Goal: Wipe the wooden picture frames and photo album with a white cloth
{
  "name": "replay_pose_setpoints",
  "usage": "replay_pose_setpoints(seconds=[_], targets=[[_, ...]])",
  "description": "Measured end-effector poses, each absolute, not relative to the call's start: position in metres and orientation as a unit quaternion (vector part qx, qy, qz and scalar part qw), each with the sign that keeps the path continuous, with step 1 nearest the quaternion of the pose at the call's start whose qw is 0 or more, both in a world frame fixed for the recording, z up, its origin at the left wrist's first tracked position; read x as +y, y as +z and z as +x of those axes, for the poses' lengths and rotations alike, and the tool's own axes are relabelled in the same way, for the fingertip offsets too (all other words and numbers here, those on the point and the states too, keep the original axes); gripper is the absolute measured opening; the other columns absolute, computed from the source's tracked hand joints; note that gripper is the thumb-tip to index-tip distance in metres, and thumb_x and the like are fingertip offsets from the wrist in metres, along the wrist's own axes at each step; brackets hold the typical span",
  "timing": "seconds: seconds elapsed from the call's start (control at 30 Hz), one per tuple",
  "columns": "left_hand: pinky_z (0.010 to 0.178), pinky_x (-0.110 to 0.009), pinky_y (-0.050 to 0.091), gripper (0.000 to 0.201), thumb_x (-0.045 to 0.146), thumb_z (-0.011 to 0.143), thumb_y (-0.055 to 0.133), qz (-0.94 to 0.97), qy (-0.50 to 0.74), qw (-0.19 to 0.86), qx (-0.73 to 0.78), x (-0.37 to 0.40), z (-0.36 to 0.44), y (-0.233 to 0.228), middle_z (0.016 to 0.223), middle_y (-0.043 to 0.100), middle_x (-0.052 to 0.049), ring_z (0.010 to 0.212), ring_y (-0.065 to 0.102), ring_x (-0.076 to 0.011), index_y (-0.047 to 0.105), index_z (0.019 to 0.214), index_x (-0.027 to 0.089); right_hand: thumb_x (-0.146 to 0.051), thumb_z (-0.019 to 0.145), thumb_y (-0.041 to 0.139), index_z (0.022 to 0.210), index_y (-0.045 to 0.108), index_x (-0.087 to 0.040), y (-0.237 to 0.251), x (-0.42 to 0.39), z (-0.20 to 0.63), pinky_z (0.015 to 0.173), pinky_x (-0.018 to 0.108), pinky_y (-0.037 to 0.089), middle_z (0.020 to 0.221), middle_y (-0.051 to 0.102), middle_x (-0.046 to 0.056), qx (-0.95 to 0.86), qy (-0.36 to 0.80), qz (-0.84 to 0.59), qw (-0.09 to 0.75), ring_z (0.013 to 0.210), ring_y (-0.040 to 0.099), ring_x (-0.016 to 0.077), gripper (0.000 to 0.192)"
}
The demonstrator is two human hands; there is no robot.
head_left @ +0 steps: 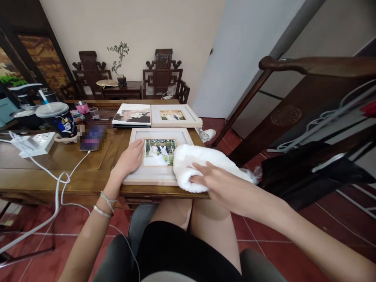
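White cloth point(202, 164) under right hand point(210, 178) — phone point(92, 138), cup point(60, 117) stand clear.

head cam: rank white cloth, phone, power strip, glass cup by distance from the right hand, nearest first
1. white cloth: under the right hand, on the near frame's right side.
2. phone: left of the frame, mid table.
3. glass cup: farther back, left of centre.
4. power strip: far left of the table.

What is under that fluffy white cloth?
The white cloth lies over the right side of the nearest picture frame, pressed by the right hand. The frame's right edge and corner are covered, so unseen. The left hand rests on the frame's left side.
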State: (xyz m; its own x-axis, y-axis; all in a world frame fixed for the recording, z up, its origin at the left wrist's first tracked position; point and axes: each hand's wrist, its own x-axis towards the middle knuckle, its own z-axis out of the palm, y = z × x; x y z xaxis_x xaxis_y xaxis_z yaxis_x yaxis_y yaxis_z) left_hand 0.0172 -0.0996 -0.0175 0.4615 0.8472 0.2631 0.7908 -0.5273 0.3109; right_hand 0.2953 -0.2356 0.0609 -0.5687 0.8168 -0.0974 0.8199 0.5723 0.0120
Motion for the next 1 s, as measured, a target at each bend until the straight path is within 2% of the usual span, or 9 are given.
replay_pose_setpoints(seconds=[0.13,0.23,0.33,0.43,0.57,0.67,0.8,1.0], targets=[[0.122,-0.044,0.027,0.05,0.023,0.098,0.03,0.845,0.213,0.085,0.484,-0.098,0.018,-0.018,0.153,0.044,-0.017,0.144,0.038,-0.024,0.047,0.143,0.007,0.006,0.069,0.042,0.118,0.07,-0.018,0.066,-0.23,0.263,0.095,0.04,0.045,0.119,0.066,0.017,0.895,-0.043,0.443,0.04,0.111,0.061,0.0278,0.061],[0.121,-0.045,0.03,0.049,0.023,0.097,0.033,0.843,0.222,0.089,0.481,-0.1,0.017,-0.017,0.152,0.045,-0.016,0.144,0.039,-0.0248,0.048,0.143,0.01,0.006,0.07,0.042,0.116,0.07,-0.016,0.064,-0.22,0.226,0.095,0.04,0.043,0.114,0.067,0.016,0.915,-0.055,0.398,0.024,0.111,0.06,0.0279,0.058],[0.119,-0.044,0.033,0.05,0.023,0.096,0.035,0.845,0.214,0.092,0.482,-0.102,0.015,-0.016,0.154,0.043,-0.016,0.144,0.039,-0.0253,0.047,0.143,0.011,0.005,0.073,0.043,0.115,0.069,-0.014,0.061,-0.215,0.205,0.098,0.043,0.041,0.119,0.065,0.017,0.927,-0.052,0.37,0.022,0.115,0.057,0.0299,0.053],[0.119,-0.042,0.032,0.049,0.023,0.098,0.033,0.845,0.212,0.084,0.483,-0.103,0.014,-0.016,0.153,0.043,-0.015,0.143,0.039,-0.0242,0.047,0.143,0.012,0.006,0.073,0.043,0.115,0.069,-0.013,0.061,-0.218,0.214,0.096,0.042,0.04,0.121,0.064,0.018,0.923,-0.048,0.381,0.012,0.117,0.056,0.0306,0.053],[0.12,-0.043,0.031,0.048,0.023,0.099,0.032,0.845,0.219,0.078,0.482,-0.101,0.015,-0.019,0.153,0.045,-0.013,0.143,0.039,-0.0231,0.048,0.143,0.014,0.008,0.067,0.042,0.102,0.073,-0.018,0.067,-0.225,0.257,0.083,0.036,0.043,0.1,0.069,0.013,0.897,-0.047,0.437,0.048,0.095,0.064,0.027,0.053],[0.121,-0.043,0.03,0.048,0.022,0.099,0.033,0.846,0.214,0.08,0.482,-0.101,0.015,-0.021,0.153,0.044,-0.014,0.144,0.038,-0.0228,0.047,0.144,0.013,0.008,0.065,0.041,0.095,0.074,-0.02,0.073,-0.226,0.276,0.08,0.034,0.042,0.092,0.07,0.01,0.884,-0.038,0.46,0.071,0.089,0.064,0.0253,0.052],[0.121,-0.042,0.03,0.048,0.018,0.098,0.033,0.845,0.216,0.071,0.484,-0.102,0.018,-0.02,0.153,0.044,-0.014,0.144,0.038,-0.0224,0.046,0.144,0.013,0.007,0.067,0.042,0.098,0.074,-0.018,0.071,-0.223,0.259,0.08,0.034,0.043,0.096,0.07,0.012,0.895,-0.027,0.441,0.056,0.091,0.064,0.0255,0.05],[0.12,-0.041,0.032,0.051,0.017,0.094,0.036,0.844,0.208,0.083,0.488,-0.105,0.016,-0.015,0.154,0.043,-0.014,0.144,0.038,-0.0241,0.046,0.144,0.013,0.002,0.077,0.045,0.104,0.072,-0.014,0.052,-0.213,0.21,0.098,0.042,0.039,0.118,0.066,0.017,0.93,-0.033,0.366,-0.001,0.115,0.058,0.029,0.041]])
